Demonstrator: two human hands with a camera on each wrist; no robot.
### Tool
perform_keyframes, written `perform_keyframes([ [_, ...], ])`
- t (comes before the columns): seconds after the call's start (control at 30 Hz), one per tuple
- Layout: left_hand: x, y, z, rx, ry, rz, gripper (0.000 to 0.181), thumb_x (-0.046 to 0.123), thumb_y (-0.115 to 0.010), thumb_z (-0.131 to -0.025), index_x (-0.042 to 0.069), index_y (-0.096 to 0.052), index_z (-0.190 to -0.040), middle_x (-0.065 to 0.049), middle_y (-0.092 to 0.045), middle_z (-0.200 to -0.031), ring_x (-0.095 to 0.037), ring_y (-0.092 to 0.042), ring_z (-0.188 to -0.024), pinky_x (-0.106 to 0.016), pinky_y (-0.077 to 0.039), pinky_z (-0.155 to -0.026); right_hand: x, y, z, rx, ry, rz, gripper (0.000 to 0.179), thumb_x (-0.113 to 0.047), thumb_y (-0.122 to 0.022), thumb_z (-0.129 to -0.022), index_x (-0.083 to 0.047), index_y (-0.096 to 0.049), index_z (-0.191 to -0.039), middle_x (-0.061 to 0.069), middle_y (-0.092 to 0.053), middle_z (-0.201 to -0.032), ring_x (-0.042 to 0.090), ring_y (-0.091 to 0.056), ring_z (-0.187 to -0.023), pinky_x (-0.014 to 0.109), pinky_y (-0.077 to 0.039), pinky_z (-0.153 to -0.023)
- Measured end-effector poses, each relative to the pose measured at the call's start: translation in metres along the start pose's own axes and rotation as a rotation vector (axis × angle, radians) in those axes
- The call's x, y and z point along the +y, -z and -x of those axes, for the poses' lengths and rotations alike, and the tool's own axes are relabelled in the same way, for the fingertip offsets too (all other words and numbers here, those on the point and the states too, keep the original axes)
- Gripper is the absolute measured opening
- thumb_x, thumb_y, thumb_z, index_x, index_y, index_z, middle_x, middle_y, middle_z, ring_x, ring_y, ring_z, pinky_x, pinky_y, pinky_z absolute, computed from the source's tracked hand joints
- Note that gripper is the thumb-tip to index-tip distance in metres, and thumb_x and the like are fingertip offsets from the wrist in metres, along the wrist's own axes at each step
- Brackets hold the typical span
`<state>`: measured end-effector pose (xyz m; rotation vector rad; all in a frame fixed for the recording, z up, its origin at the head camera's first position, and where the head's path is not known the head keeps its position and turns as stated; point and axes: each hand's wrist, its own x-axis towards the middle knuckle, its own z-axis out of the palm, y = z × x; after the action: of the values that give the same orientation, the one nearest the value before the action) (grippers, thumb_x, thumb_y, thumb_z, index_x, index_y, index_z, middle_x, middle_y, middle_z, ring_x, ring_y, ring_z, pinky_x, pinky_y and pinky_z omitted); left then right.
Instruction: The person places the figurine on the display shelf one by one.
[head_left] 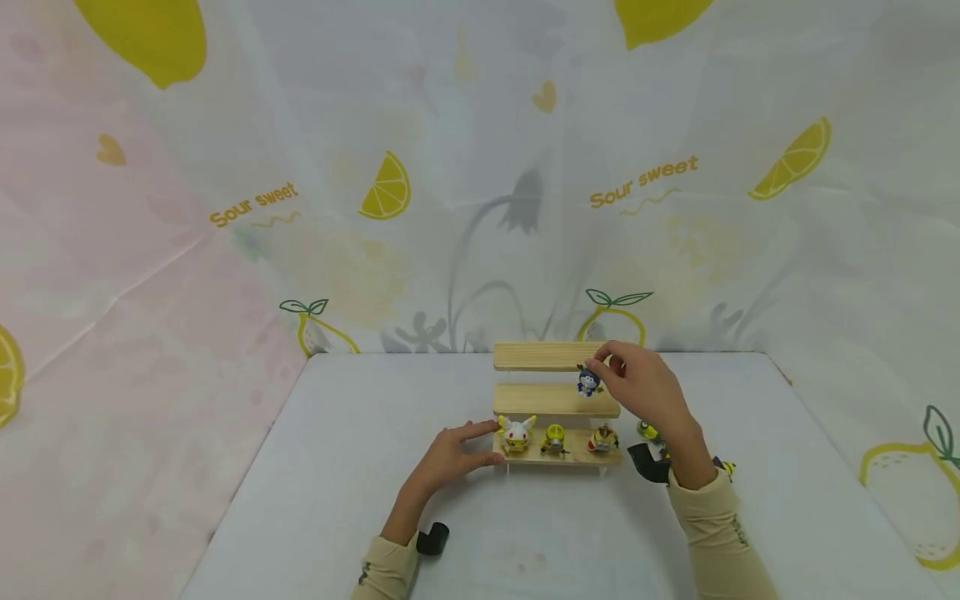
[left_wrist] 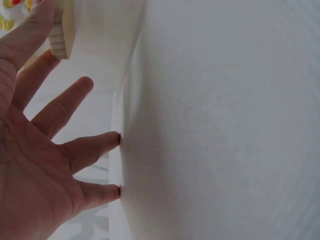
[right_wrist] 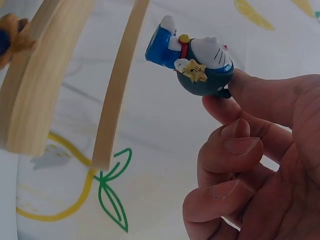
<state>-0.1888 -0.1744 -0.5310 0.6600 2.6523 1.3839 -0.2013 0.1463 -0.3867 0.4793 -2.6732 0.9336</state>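
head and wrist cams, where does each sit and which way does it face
Head: on the head, facing forward and down at the wooden stand; left hand, right hand and sleeves show.
Left wrist: on that wrist, facing the white table; the left hand shows.
Right wrist: on that wrist, facing the blue figurine; the right hand shows.
Head and right wrist both show the figurine and stand.

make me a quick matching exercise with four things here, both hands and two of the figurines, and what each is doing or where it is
1. left hand
2. right hand
3. white figurine
4. blue figurine

A. held in the air
B. leftmost on lowest shelf
C. pinching
D. touching lowest shelf

Pairs: 1-D, 2-C, 3-B, 4-A
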Motion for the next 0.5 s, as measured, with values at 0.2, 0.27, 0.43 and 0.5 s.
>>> perform_keyframes([
  [0.2, 0.002, 0.001, 0.0, 0.002, 0.006, -0.003, 0.055, 0.044, -0.079, -0.082, 0.022, -0.066, -0.131, -0.006, -0.061, -0.133, -0.045, -0.043, -0.132, -0.062, -0.027, -0.109, -0.015, -0.015, -0.018, -0.014, 0.049, -0.038, 0.015, -0.027, -0.068, -0.096, -0.012, -0.07, -0.094, -0.003, -0.05, -0.063, 0.015, -0.043, -0.052, 0.031, -0.035, -0.047],
  [0.27, 0.003, 0.001, 0.0, 0.003, 0.009, -0.007, 0.055, 0.044, -0.079, -0.082, 0.022, -0.066, -0.131, -0.005, -0.062, -0.133, -0.044, -0.043, -0.132, -0.063, -0.026, -0.109, -0.02, -0.02, -0.023, -0.026, 0.055, -0.055, 0.015, -0.027, -0.068, -0.096, -0.013, -0.07, -0.094, -0.003, -0.049, -0.062, 0.015, -0.04, -0.05, 0.031, -0.033, -0.045],
  [0.43, 0.004, 0.001, 0.0, 0.003, 0.018, -0.014, 0.055, 0.045, -0.078, -0.082, 0.022, -0.066, -0.131, -0.004, -0.062, -0.133, -0.044, -0.044, -0.132, -0.067, -0.023, -0.108, -0.033, -0.032, -0.034, -0.066, 0.071, -0.073, 0.015, -0.027, -0.067, -0.096, -0.013, -0.071, -0.095, -0.004, -0.047, -0.059, 0.014, -0.037, -0.046, 0.029, -0.029, -0.044],
  [0.5, 0.003, 0.001, 0.001, 0.004, 0.021, -0.017, 0.055, 0.045, -0.078, -0.082, 0.023, -0.066, -0.131, -0.003, -0.062, -0.133, -0.044, -0.044, -0.132, -0.067, -0.023, -0.108, -0.037, -0.037, -0.037, -0.082, 0.083, -0.073, 0.015, -0.027, -0.067, -0.096, -0.012, -0.071, -0.095, -0.004, -0.046, -0.059, 0.014, -0.036, -0.046, 0.029, -0.028, -0.043],
])
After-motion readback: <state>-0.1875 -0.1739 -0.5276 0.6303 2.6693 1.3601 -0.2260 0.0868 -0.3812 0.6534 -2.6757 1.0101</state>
